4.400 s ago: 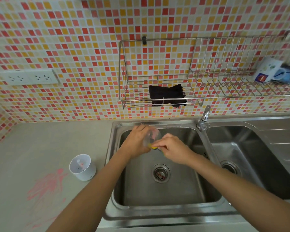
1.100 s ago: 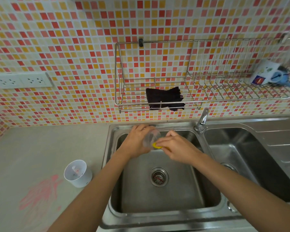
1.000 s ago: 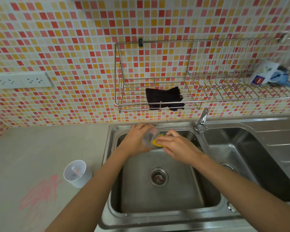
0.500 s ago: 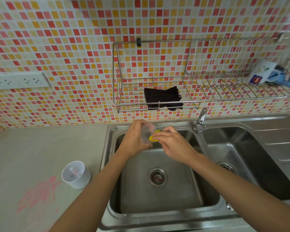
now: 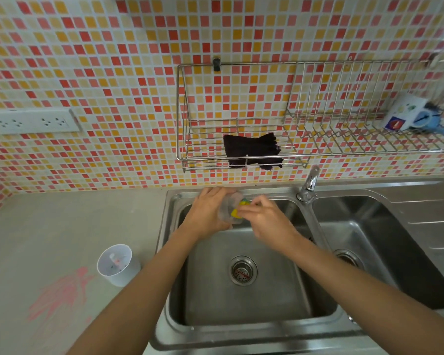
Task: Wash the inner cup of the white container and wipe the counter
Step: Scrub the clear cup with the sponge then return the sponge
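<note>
Over the back of the left sink basin (image 5: 244, 301), my left hand (image 5: 208, 213) grips a clear inner cup (image 5: 227, 210), tipped on its side with its mouth towards my right hand. My right hand (image 5: 265, 219) pinches a yellow-green sponge (image 5: 237, 208) pushed into the cup's mouth. The white container (image 5: 118, 265) stands upright on the grey counter (image 5: 62, 226), left of the sink. A pink smear (image 5: 59, 293) marks the counter in front of it.
A faucet (image 5: 309, 184) rises between the left basin and the right basin (image 5: 385, 247). On the tiled wall hangs a wire rack (image 5: 241, 139) with a dark cloth (image 5: 253, 151); a mug (image 5: 405, 115) lies at the rack's right end. Sockets (image 5: 32, 121) sit at left.
Both hands stay over the sink's back edge. The sponge has shifted slightly in the cup's mouth as my right hand works it. The view has drifted a little.
</note>
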{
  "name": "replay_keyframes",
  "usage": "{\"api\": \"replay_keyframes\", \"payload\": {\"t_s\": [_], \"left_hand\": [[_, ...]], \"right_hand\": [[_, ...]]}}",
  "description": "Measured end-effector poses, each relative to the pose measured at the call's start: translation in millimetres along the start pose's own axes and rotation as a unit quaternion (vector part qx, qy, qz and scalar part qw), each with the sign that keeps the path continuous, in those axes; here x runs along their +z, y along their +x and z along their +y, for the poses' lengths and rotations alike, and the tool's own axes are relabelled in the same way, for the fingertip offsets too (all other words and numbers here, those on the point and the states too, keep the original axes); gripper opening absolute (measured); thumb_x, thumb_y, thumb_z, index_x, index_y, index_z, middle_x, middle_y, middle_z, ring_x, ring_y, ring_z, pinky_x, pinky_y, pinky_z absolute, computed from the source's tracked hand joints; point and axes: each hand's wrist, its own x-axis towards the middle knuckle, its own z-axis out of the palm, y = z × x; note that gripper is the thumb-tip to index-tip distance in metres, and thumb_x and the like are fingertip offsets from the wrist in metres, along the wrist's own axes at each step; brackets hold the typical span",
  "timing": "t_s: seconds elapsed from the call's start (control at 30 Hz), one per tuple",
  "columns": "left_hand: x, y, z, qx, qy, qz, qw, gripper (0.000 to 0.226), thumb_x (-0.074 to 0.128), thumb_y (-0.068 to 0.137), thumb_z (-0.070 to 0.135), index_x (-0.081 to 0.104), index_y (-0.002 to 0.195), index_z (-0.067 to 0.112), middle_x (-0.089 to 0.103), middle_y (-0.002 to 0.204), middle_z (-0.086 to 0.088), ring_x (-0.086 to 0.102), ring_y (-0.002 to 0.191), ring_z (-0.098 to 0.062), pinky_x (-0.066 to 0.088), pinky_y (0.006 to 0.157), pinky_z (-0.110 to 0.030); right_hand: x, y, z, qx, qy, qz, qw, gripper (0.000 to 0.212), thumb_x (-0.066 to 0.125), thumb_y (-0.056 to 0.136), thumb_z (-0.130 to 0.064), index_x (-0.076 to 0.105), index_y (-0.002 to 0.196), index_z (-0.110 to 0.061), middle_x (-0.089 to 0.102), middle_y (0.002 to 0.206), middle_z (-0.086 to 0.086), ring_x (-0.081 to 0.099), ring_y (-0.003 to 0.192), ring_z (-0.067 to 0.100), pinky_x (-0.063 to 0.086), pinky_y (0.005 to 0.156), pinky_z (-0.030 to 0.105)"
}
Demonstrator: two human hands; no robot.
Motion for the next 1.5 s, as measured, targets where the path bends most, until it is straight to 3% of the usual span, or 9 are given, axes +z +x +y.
{"api": "replay_keyframes", "payload": {"t_s": [0.1,0.17,0.33,0.73,0.93,1.17,1.3,1.37,1.5], "left_hand": [[0,1,-1,0.01,0.008,-0.003,1.0,0.079,0.082,0.064,0.04,0.045,0.133,0.028,0.052,0.133,0.008,0.041,0.122,-0.017,0.043,0.099,-0.041],[1,1,0,0.016,0.005,-0.014,1.0,0.075,0.08,0.067,0.04,0.045,0.132,0.027,0.052,0.133,0.007,0.042,0.122,-0.017,0.044,0.098,-0.041],[-2,0,5,0.025,-0.004,-0.018,1.0,0.076,0.081,0.068,0.036,0.045,0.135,0.025,0.051,0.134,0.006,0.041,0.123,-0.016,0.04,0.1,-0.031],[-4,-3,7,0.006,-0.065,-0.039,0.997,0.077,0.082,0.069,0.026,0.045,0.136,0.017,0.05,0.137,0.003,0.042,0.126,-0.012,0.023,0.094,-0.012],[9,-5,6,-0.044,-0.147,-0.026,0.988,0.088,0.084,0.063,0.028,0.037,0.137,0.019,0.047,0.135,0.003,0.042,0.125,-0.015,0.037,0.105,-0.031],[15,-4,2,-0.046,-0.113,0.05,0.991,0.089,0.09,0.056,0.033,0.041,0.128,0.014,0.04,0.125,-0.001,0.042,0.11,-0.009,0.041,0.09,-0.02],[9,-1,-2,-0.011,-0.051,0.028,0.998,0.085,0.082,0.058,0.047,0.047,0.131,0.021,0.05,0.131,0.002,0.041,0.121,-0.017,0.04,0.102,-0.039],[8,-1,0,-0.003,-0.038,0.008,0.999,0.083,0.079,0.06,0.046,0.046,0.133,0.025,0.05,0.134,0.004,0.039,0.125,-0.018,0.04,0.103,-0.041],[5,0,4,0.024,-0.034,-0.01,0.999,0.082,0.084,0.063,0.028,0.045,0.135,0.023,0.048,0.135,0.004,0.036,0.126,-0.015,0.031,0.1,-0.023]], "right_hand": [[5,-5,-19,0.122,0.147,-0.009,0.981,0.03,0.059,0.09,-0.006,0.07,0.114,-0.02,0.066,0.095,-0.011,0.046,0.095,0.014,0.039,0.087,0.021],[4,-7,-19,0.098,0.126,-0.017,0.987,0.03,0.058,0.091,-0.006,0.07,0.115,-0.019,0.053,0.087,-0.021,0.046,0.095,0.012,0.034,0.084,0.015],[-6,3,12,-0.04,-0.031,-0.035,0.998,0.041,0.073,0.073,0.001,0.071,0.11,-0.018,0.071,0.106,-0.009,0.053,0.094,0.024,0.051,0.076,0.038],[0,-8,12,-0.053,0.017,-0.033,0.998,0.028,0.076,0.077,-0.011,0.071,0.103,-0.018,0.07,0.107,-0.008,0.052,0.087,0.02,0.051,0.073,0.025],[-4,1,10,-0.05,0.008,-0.018,0.999,0.027,0.077,0.075,-0.008,0.073,0.1,-0.015,0.072,0.103,-0.005,0.054,0.09,0.021,0.053,0.074,0.029],[-2,0,4,0.008,0.07,-0.018,0.997,0.028,0.065,0.087,-0.009,0.069,0.113,-0.018,0.069,0.114,-0.006,0.049,0.101,0.015,0.041,0.089,0.021],[0,4,4,0.042,0.114,-0.056,0.991,0.029,0.06,0.089,-0.008,0.07,0.114,-0.021,0.07,0.11,-0.007,0.048,0.102,0.013,0.037,0.091,0.02],[-3,7,5,-0.012,0.066,-0.072,0.995,0.031,0.066,0.083,-0.004,0.072,0.109,-0.02,0.071,0.105,-0.009,0.049,0.096,0.015,0.043,0.087,0.026],[-9,10,16,-0.087,-0.088,-0.051,0.991,0.039,0.079,0.068,-0.008,0.072,0.105,-0.018,0.071,0.104,-0.009,0.055,0.096,0.022,0.049,0.074,0.035]]}}
